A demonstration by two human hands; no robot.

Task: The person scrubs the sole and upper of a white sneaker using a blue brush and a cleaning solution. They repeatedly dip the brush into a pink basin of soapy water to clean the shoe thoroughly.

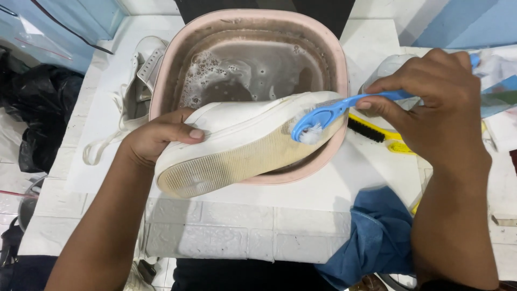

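Right hand: grip closed around the handle of a blue brush, handle running leftward and slightly down from the fingers, bristle head pressed against the sole edge of a white sneaker at the toe end. Left hand: grip clamped on the sneaker's heel end, thumb across the upper, sole turned toward the camera. Long axis of the sneaker slanting from lower left at the heel to upper right at the toe, so brush contact nearer the right hand. Held over a pink basin of murky, foamy water on the white desk. Beyond: second white sneaker left of the basin, yellow brush under the right hand, blue cloth at the desk's near edge.
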